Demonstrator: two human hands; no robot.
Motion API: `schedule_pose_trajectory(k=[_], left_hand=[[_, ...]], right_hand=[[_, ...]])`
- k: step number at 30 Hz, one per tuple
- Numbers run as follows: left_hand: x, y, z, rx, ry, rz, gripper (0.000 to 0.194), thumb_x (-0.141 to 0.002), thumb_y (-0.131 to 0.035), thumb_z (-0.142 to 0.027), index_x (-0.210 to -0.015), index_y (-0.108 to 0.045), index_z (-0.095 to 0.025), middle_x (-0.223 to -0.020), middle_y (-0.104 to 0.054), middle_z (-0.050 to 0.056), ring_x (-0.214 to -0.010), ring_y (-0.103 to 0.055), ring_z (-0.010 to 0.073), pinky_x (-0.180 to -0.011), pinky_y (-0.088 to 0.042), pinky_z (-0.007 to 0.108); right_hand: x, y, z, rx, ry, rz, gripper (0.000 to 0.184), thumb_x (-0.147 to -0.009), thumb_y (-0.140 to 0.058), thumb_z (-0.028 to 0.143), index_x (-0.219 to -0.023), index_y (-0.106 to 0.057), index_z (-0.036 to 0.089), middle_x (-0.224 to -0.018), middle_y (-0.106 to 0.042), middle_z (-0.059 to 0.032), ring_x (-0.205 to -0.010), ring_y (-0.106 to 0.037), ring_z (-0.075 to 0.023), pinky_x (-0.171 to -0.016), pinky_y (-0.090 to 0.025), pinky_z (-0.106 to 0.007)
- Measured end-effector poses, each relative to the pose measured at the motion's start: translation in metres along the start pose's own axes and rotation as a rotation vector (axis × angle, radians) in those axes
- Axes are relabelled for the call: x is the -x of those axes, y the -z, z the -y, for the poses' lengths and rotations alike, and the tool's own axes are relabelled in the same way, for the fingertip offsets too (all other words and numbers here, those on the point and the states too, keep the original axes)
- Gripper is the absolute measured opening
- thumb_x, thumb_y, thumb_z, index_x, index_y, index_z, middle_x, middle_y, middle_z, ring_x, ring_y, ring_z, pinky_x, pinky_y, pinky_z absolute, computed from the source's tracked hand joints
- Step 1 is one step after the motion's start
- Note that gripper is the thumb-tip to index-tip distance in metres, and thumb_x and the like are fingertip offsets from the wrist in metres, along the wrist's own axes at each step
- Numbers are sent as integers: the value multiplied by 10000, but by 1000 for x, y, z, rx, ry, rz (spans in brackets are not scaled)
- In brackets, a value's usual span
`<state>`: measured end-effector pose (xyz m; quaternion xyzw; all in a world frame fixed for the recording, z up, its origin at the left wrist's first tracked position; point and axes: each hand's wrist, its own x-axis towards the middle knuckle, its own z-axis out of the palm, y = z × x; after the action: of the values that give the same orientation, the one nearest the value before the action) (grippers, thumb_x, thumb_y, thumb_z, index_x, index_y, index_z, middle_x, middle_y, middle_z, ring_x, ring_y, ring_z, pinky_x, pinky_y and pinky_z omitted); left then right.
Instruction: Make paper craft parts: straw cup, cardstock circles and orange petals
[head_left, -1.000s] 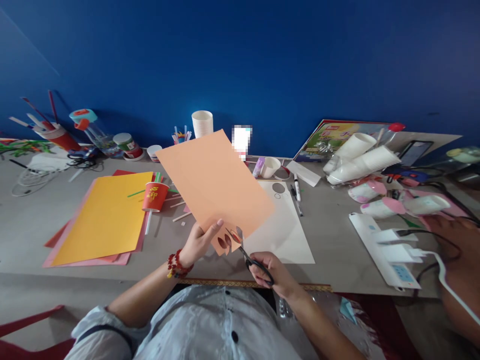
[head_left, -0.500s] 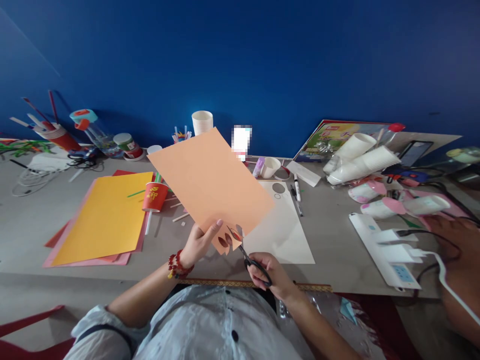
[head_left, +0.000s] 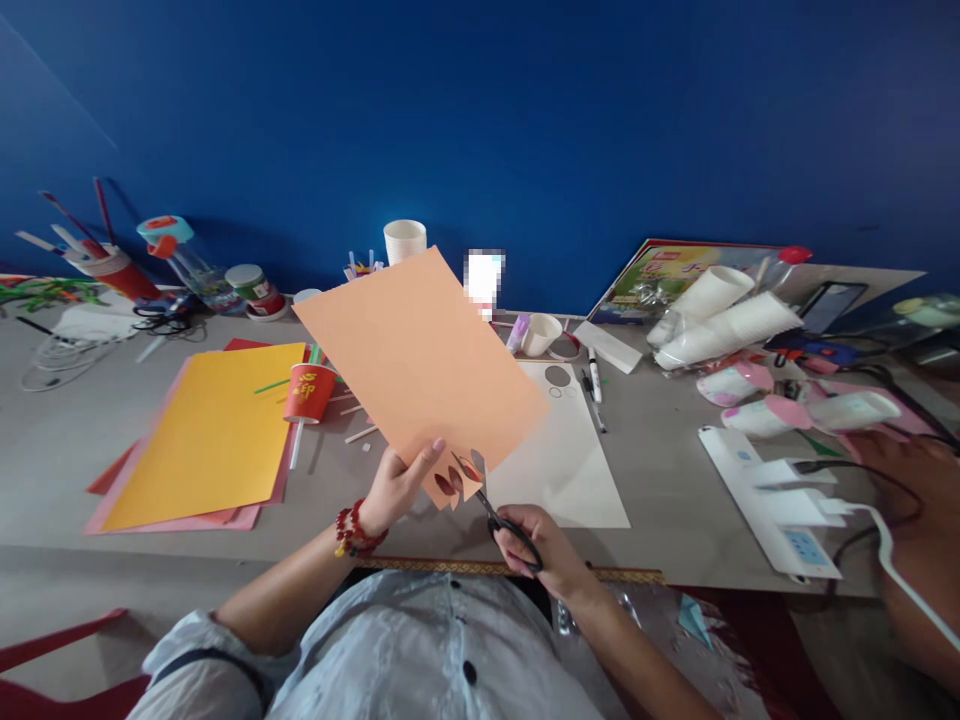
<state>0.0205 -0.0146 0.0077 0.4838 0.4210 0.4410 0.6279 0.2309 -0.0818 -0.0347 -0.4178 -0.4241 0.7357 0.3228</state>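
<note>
My left hand (head_left: 399, 488) pinches the lower corner of an orange sheet of paper (head_left: 424, 355), thumb on top, holding it tilted above the table. Several leaf-shaped holes show near that corner. In my right hand (head_left: 541, 548) is a pair of scissors (head_left: 491, 512) with black handles. Its blades are at the paper's lower edge, around one of the leaf shapes; part of them is hidden by the sheet. Under the orange paper lies a white sheet (head_left: 570, 470) with a few round marks near its top.
Yellow and pink paper (head_left: 210, 440) lies at left, beside a red paper cup (head_left: 308, 393). At right are a white power strip (head_left: 769, 500), bagged paper cups (head_left: 724, 325) and another person's arm (head_left: 911, 540). Markers (head_left: 594, 375) rest near the white sheet.
The orange sheet has tilted very slightly, its far corner shifting a little upward. Both hands stay in nearly the same place, with the scissors still at the paper's lower edge.
</note>
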Motion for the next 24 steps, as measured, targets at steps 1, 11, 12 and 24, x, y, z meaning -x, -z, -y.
schedule_pose_trajectory(k=[1,11,12,24], left_hand=[[0,0,0,2,-4,-1,460,-893,-583,-561,-885,-703,-117,-630,-728,64,-502,-678,180,-505,-576,270],[0,-1,-4,12,-12,14,441,-899,-590,-542,-839,-698,-119,-622,-727,61,-495,-674,169,-496,-572,248],[0,-1,-4,11,-11,12,436,-900,-590,-538,-849,-699,-119,-620,-726,60,-497,-675,171,-496,-572,249],[4,-3,4,-20,-73,-57,416,-946,-542,-482,-789,-705,-133,-584,-708,44,-481,-660,167,-496,-563,251]], right_hand=[[0,0,0,6,1,-2,565,-718,-713,684,-645,-421,207,-508,-357,97,-375,-257,-31,-374,-132,-209],[0,-1,1,18,3,-13,557,-716,-726,665,-634,-418,208,-477,-341,106,-370,-239,-30,-381,-144,-208],[0,-1,1,17,2,-12,550,-719,-727,656,-634,-418,209,-468,-343,106,-363,-246,-31,-381,-147,-209],[-3,-16,8,-29,43,-4,572,-706,-710,705,-649,-465,191,-497,-411,86,-365,-307,-36,-392,-185,-215]])
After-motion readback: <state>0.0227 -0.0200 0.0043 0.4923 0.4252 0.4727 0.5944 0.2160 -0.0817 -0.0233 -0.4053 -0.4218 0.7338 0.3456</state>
